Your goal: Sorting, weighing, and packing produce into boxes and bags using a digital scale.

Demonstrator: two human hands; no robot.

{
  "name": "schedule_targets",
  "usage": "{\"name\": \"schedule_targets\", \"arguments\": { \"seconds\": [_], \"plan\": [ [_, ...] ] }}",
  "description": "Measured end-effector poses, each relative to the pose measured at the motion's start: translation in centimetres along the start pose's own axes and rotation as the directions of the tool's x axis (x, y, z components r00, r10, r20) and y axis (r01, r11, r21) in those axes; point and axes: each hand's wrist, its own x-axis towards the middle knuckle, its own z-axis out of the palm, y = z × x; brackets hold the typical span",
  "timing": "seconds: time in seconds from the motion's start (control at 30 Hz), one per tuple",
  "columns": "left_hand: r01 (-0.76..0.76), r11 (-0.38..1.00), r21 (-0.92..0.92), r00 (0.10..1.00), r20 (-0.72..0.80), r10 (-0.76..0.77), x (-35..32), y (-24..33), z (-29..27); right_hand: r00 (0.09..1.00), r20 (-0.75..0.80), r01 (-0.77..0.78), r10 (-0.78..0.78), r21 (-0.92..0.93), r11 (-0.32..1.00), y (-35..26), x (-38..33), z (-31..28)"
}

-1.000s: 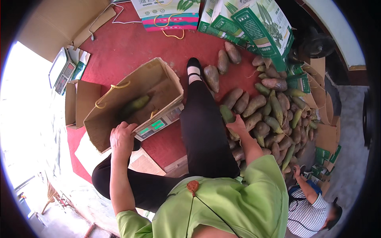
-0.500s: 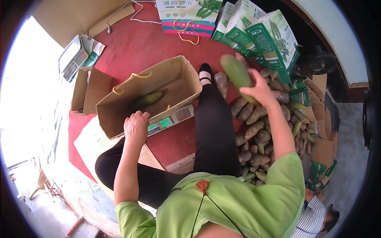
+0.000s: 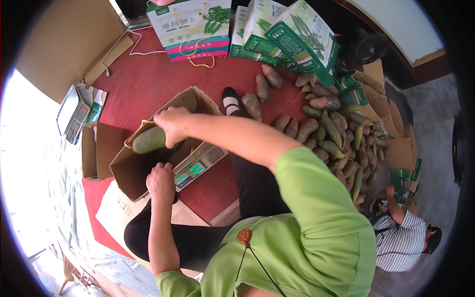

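My right hand point(image 3: 173, 124) is closed around a long green radish point(image 3: 147, 140), holding it tilted over the open top of a tan cardboard gift box point(image 3: 127, 171) with a yellow cord handle. My left hand point(image 3: 161, 183) grips the near rim of that box, fingers curled over the edge. Underneath the box is a digital scale point(image 3: 202, 167) with green lit displays. My right hand and forearm cover much of the box's inside, so its contents are mostly hidden.
A pile of radishes point(image 3: 341, 143) spreads over the red floor at right. Printed gift boxes point(image 3: 302, 39) stand at the back. A smaller carton point(image 3: 110, 148) and a second scale point(image 3: 74, 116) are at left. Another person point(image 3: 401, 237) in stripes is at lower right.
My right hand has carried the radish left from the pile to over the gift box. My left hand remains at the box's rim. More of the striped person has come into view.
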Motion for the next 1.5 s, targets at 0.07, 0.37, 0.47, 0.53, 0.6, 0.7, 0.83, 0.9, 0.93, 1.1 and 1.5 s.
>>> {"name": "schedule_targets", "arguments": {
  "seconds": [0.07,0.37,0.47,0.53,0.6,0.7,0.83,0.9,0.93,1.1,1.5],
  "plan": [
    [0.004,0.999,0.032,1.0,0.013,-0.005,0.1,-0.2,0.4,0.99,0.133,-0.051,0.056,-0.04,0.998,-0.5,1.5,2.4],
    [-0.013,1.0,-0.02,0.999,-0.043,0.012,-0.4,-0.6,1.0,0.991,0.097,0.091,-0.096,0.051,0.995,-2.9,2.3,7.2],
    [0.007,1.0,-0.029,1.0,0.002,-0.007,-0.3,-0.1,0.2,0.971,-0.123,0.229,-0.203,0.266,0.936,-3.0,-0.3,3.7],
    [-0.03,0.999,-0.023,0.999,0.015,0.03,-0.2,-0.5,0.9,0.941,-0.268,0.293,-0.206,0.341,0.893,-1.9,-4.2,0.2],
    [-0.057,0.998,-0.021,0.998,-0.023,0.056,-0.2,-0.1,0.4,0.883,-0.43,0.379,-0.186,0.421,0.824,0.1,-8.9,-2.4],
    [-0.045,0.999,-0.02,0.999,-0.021,0.044,-0.3,-0.2,0.5,0.836,-0.548,0.294,0.042,0.51,0.808,4.3,-16.7,-3.8],
    [-0.073,0.996,-0.054,0.996,-0.047,0.07,-0.2,0.0,0.5,0.734,-0.547,-0.134,0.402,0.464,0.876,13.7,-26.8,1.7],
    [-0.064,0.995,-0.082,0.997,-0.051,0.06,-0.1,-0.2,0.7,0.668,-0.416,-0.456,0.617,0.426,0.781,18.2,-32.7,6.5],
    [-0.069,0.994,-0.08,0.997,-0.041,0.066,-0.1,0.0,0.7,0.618,-0.315,-0.572,0.72,0.448,0.687,19.5,-35.5,8.4],
    [-0.061,0.992,-0.114,0.997,-0.05,0.055,-0.1,0.3,0.7,0.39,-0.132,-0.791,0.912,0.459,0.404,22.8,-49.0,19.0],
    [-0.088,0.989,-0.12,0.995,-0.067,0.08,0.0,-0.2,1.0,-0.017,0.17,-0.607,0.985,0.781,-0.145,24.4,-53.4,24.5]
  ]
}}
